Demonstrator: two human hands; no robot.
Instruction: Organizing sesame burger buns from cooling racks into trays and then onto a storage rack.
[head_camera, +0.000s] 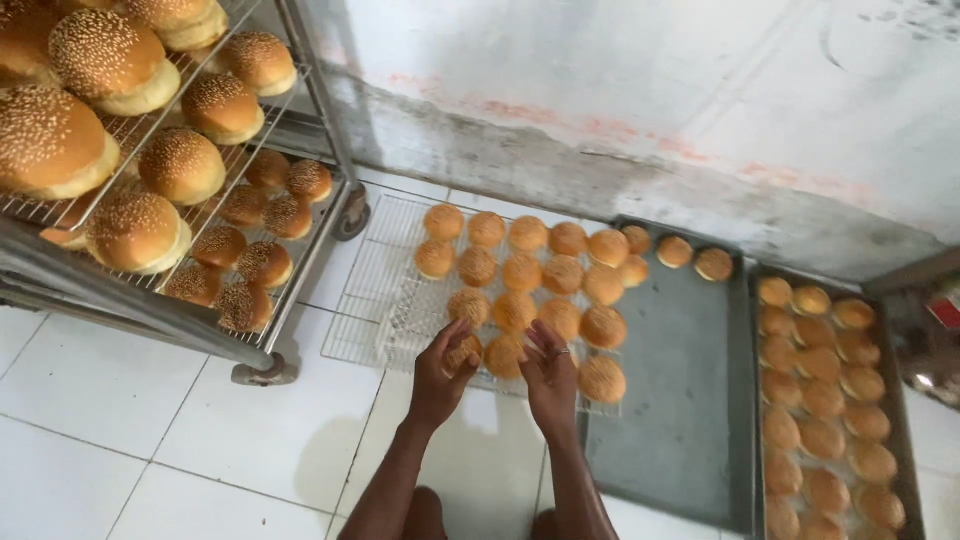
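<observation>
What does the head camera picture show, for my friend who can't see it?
A person's left hand holds a sesame bun and the right hand touches another bun on a wire cooling rack on the white tiled floor. Beside it lie two metal trays, one full of buns, and a wheeled trolley of buns.

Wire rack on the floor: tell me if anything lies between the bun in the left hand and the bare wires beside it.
Nothing visible does. The left hand holds a bun over the wire rack, with bare wires directly left of it.
</observation>
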